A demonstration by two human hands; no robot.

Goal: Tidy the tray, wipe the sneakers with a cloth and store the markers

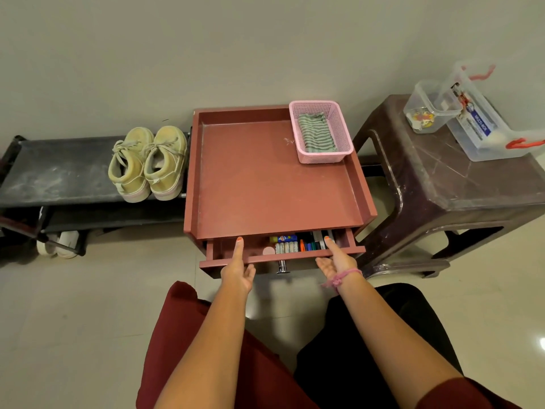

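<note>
Two hands (237,271) (336,262) grip one drawer (280,259); two sneakers (147,163), one basket (321,131).

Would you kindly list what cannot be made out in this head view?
- Drawer: its back part is hidden under the tray top.
- Markers: too small and partly covered to count.
- White shoes: mostly hidden by the rack.
- Box label: too small to read.
- Left hand, right hand: fingers hidden behind the drawer front.
</note>
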